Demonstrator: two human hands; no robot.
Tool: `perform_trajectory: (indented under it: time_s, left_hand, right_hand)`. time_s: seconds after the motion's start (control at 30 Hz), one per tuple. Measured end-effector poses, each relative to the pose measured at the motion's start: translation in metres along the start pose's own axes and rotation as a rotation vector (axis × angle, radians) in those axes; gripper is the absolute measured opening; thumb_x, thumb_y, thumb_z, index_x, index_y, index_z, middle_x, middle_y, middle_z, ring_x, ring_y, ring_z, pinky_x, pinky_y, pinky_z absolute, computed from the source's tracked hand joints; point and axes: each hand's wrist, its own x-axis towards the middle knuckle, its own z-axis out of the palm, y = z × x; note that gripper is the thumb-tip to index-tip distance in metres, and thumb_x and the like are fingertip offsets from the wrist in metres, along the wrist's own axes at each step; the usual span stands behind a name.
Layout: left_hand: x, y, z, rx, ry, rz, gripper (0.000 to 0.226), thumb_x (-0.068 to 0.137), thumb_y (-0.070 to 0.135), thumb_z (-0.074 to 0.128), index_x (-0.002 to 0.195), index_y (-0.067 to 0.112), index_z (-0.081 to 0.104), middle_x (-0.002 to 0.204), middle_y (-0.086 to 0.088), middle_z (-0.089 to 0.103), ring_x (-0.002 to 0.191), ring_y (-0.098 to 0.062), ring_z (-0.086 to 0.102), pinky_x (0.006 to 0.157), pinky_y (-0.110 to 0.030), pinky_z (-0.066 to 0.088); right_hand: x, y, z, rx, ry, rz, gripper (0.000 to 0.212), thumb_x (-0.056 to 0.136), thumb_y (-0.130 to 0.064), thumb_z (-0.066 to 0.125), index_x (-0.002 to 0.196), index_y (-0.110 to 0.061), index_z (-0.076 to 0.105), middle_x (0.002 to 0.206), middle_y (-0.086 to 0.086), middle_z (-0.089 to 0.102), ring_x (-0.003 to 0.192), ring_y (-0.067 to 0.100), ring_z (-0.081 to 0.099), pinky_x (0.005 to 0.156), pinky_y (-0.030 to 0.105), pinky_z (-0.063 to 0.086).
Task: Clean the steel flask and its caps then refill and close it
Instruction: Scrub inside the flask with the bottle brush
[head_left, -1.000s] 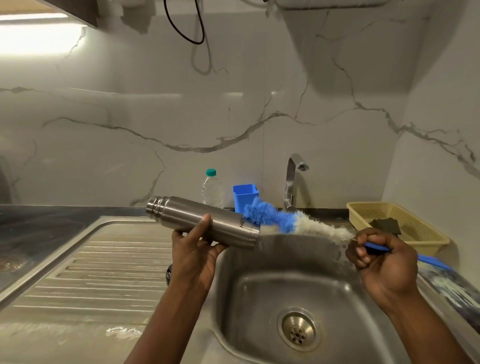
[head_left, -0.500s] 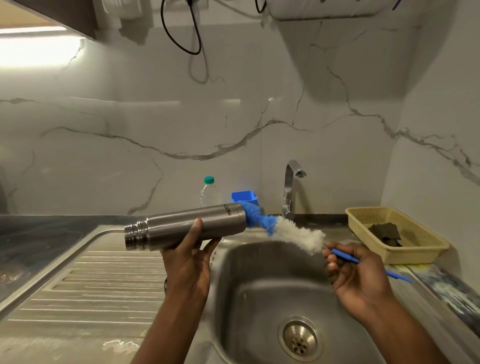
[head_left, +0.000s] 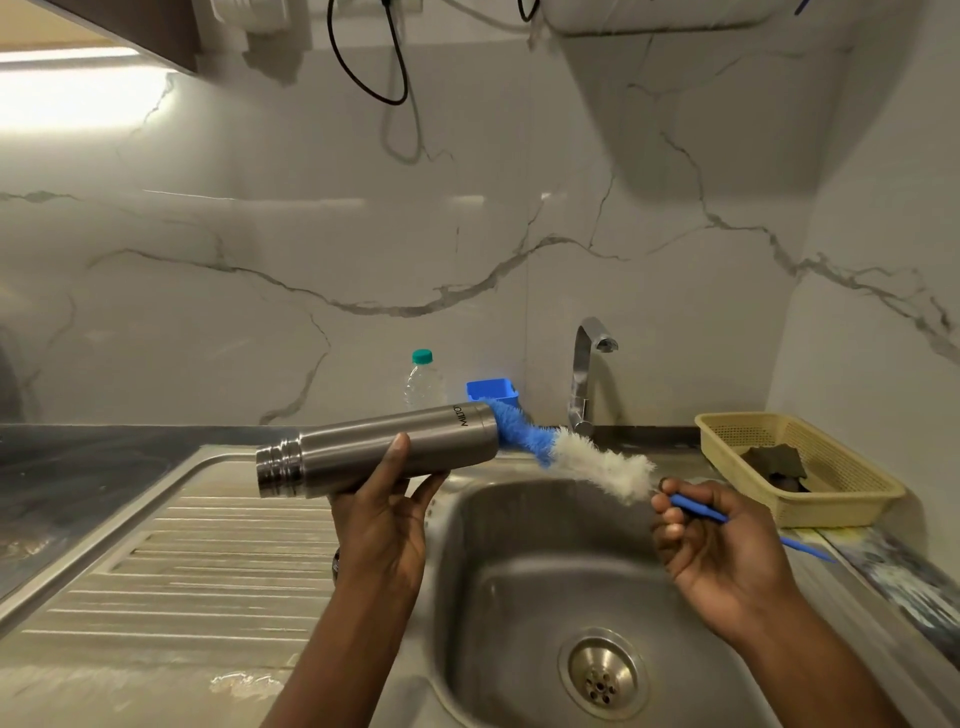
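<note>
My left hand (head_left: 384, 514) grips the steel flask (head_left: 374, 449) from below and holds it nearly level over the left rim of the sink (head_left: 524, 597). The flask's mouth points right and slightly up, its ribbed base points left. My right hand (head_left: 711, 540) pinches the thin blue handle of a bottle brush (head_left: 587, 460). The brush's blue bristle tip is inside the flask's mouth, while the white bristles stay outside. No caps are visible.
A steel tap (head_left: 584, 379) stands behind the sink. A clear plastic bottle (head_left: 423, 382) and a blue holder (head_left: 493, 392) sit at the wall. A yellow basket (head_left: 841, 483) with a dark scrub pad is at the right. The ribbed drainboard (head_left: 171, 561) lies left.
The flask has levelled out and shifted left, mouth now tipped slightly upward. The brush tip went into the mouth, and my right hand loosened from a fist to a fingertip pinch.
</note>
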Motion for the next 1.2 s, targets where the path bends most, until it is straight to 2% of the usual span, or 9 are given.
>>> perform_trajectory:
  time_s: [0.13, 0.27, 0.47, 0.6, 0.8, 0.93, 1.2]
  left_hand:
    - [0.003, 0.004, -0.003, -0.021, -0.002, -0.007, 0.075, 0.082, 0.005, 0.077, 0.151, 0.015, 0.050, 0.146, -0.019, 0.063, 0.124, -0.035, 0.070, 0.096, -0.065, 0.057]
    - [-0.002, -0.003, 0.000, -0.001, -0.027, -0.035, 0.075, 0.084, 0.004, 0.074, 0.153, 0.017, 0.048, 0.144, -0.018, 0.065, 0.127, -0.037, 0.067, 0.101, -0.067, 0.054]
    - [0.005, 0.005, -0.004, -0.034, 0.006, -0.042, 0.071, 0.086, 0.006, 0.076, 0.152, 0.012, 0.050, 0.146, -0.022, 0.062, 0.126, -0.034, 0.069, 0.098, -0.064, 0.057]
    - [0.002, -0.004, -0.005, -0.030, -0.015, -0.068, 0.067, 0.092, 0.003, 0.071, 0.154, 0.016, 0.047, 0.144, -0.019, 0.064, 0.126, -0.035, 0.068, 0.101, -0.066, 0.055]
    - [0.008, 0.003, -0.008, -0.057, 0.007, -0.047, 0.075, 0.085, 0.007, 0.078, 0.154, 0.010, 0.047, 0.146, -0.022, 0.062, 0.126, -0.035, 0.069, 0.100, -0.066, 0.055]
    - [0.005, 0.001, -0.006, -0.061, 0.009, -0.066, 0.073, 0.086, 0.007, 0.077, 0.153, 0.012, 0.048, 0.144, -0.020, 0.064, 0.125, -0.035, 0.069, 0.104, -0.067, 0.052]
    - [0.008, 0.005, -0.008, -0.051, 0.002, -0.036, 0.079, 0.081, 0.009, 0.079, 0.153, 0.010, 0.048, 0.145, -0.021, 0.063, 0.124, -0.033, 0.070, 0.101, -0.065, 0.055]
  right_hand:
    - [0.000, -0.007, -0.005, 0.015, -0.012, 0.000, 0.022, 0.097, -0.011, 0.043, 0.082, -0.008, 0.059, 0.071, 0.008, 0.055, 0.050, 0.010, 0.050, 0.040, 0.018, 0.045]
    - [0.002, 0.000, -0.002, 0.026, -0.025, 0.003, 0.021, 0.098, -0.012, 0.046, 0.088, -0.007, 0.064, 0.075, 0.011, 0.064, 0.058, 0.012, 0.057, 0.047, 0.018, 0.052]
    - [0.000, -0.006, -0.003, 0.000, -0.056, 0.019, 0.010, 0.085, -0.012, 0.049, 0.083, -0.008, 0.057, 0.071, 0.008, 0.055, 0.052, 0.011, 0.050, 0.041, 0.018, 0.045]
    - [0.002, 0.003, -0.001, 0.001, -0.047, 0.019, 0.013, 0.087, -0.012, 0.052, 0.088, -0.006, 0.064, 0.076, 0.011, 0.064, 0.058, 0.012, 0.056, 0.047, 0.019, 0.052]
    - [0.001, -0.006, -0.007, -0.001, -0.051, 0.038, 0.009, 0.086, -0.013, 0.049, 0.083, -0.009, 0.056, 0.071, 0.007, 0.054, 0.051, 0.010, 0.049, 0.040, 0.018, 0.045]
    - [0.002, 0.004, -0.003, 0.004, -0.056, 0.051, 0.011, 0.085, -0.012, 0.052, 0.087, -0.007, 0.062, 0.076, 0.010, 0.061, 0.055, 0.012, 0.055, 0.045, 0.018, 0.050]
    - [0.002, -0.009, -0.011, -0.003, -0.053, 0.069, 0.020, 0.095, -0.011, 0.043, 0.082, -0.007, 0.057, 0.071, 0.009, 0.053, 0.049, 0.011, 0.048, 0.038, 0.019, 0.044]
